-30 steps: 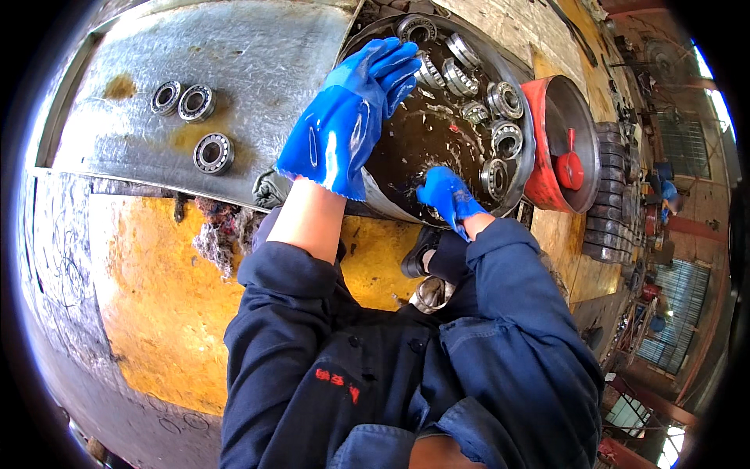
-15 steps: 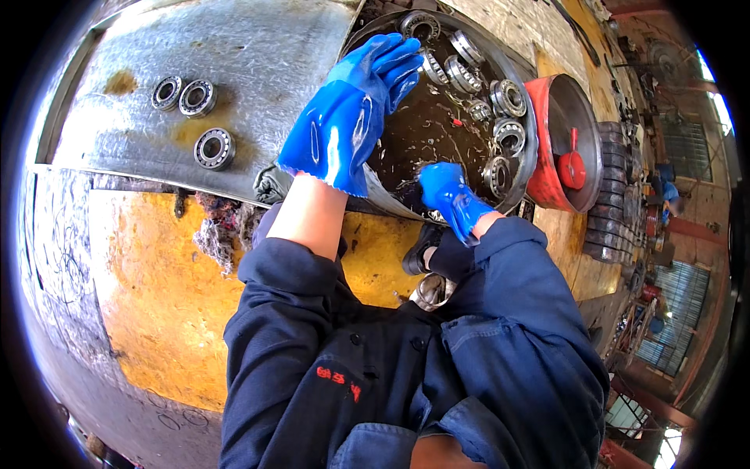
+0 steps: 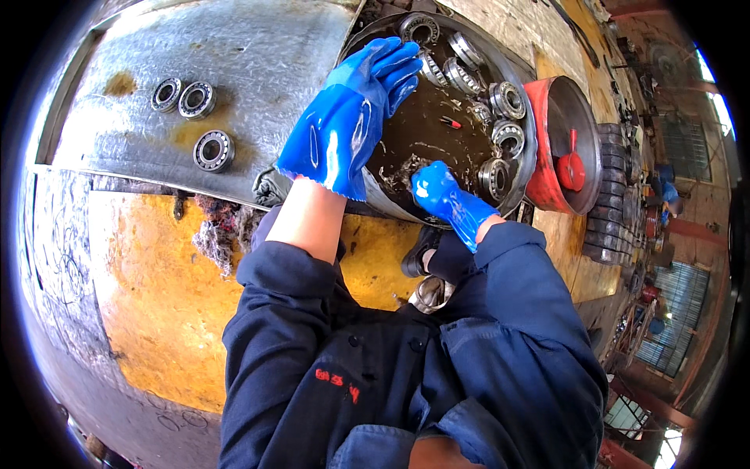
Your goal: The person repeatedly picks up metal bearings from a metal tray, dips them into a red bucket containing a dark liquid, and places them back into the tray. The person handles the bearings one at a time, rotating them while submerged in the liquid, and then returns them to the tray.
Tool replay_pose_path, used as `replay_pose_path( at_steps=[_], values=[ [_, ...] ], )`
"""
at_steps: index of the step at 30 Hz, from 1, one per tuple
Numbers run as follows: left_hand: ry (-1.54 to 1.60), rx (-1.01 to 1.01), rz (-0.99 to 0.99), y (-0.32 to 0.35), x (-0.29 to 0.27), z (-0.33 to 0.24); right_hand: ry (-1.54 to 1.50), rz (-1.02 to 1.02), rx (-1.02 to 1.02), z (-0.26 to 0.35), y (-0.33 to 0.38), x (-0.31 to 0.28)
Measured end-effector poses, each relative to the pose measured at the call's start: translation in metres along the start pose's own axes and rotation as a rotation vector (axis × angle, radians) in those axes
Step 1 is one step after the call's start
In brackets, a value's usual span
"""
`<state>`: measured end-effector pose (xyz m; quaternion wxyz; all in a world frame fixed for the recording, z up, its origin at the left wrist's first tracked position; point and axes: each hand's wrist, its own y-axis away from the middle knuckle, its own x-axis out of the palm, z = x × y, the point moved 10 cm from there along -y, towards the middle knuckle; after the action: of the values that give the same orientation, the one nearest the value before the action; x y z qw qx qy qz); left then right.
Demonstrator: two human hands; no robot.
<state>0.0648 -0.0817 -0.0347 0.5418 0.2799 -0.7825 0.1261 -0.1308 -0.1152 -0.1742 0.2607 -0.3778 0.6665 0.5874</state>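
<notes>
Left hand point(image 3: 351, 117), fingers spread wide, rests on the basin point(image 3: 531, 148) rim; right hand point(image 3: 437, 191), fist narrow around a rag point(image 3: 402, 168), has slid leftward in dark liquid. Bearings point(image 3: 508, 100) line the far wall; three bearings point(image 3: 212, 150) lie on the desk point(image 3: 258, 70).

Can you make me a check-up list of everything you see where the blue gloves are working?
Surface: grey metal tray on a worn yellow bench.
Job's things: round metal basin of dark oily liquid, with bearings along its far and right side.
Clutter: three bearings on the tray; a wad of rags at its edge; red drum beside the basin.
Hands: left hand, in a blue glove, open, fingers spread over the basin's rim; right hand, gloved, dipped into the liquid, grip hidden.
Cables: nothing seen.
Surroundings: stacked dark rings and a workshop beyond.
</notes>
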Motion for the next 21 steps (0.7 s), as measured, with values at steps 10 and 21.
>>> replay_pose_path(
  at_steps=[10,21],
  values=[
    [-0.023,0.006,-0.001,-0.001,-0.001,0.001,-0.4,-0.027,0.339,-0.039,0.0,0.032],
    [-0.04,0.001,-0.036,0.004,0.003,0.0,-0.602,-0.146,0.363,-0.049,0.002,0.04]
  ],
)
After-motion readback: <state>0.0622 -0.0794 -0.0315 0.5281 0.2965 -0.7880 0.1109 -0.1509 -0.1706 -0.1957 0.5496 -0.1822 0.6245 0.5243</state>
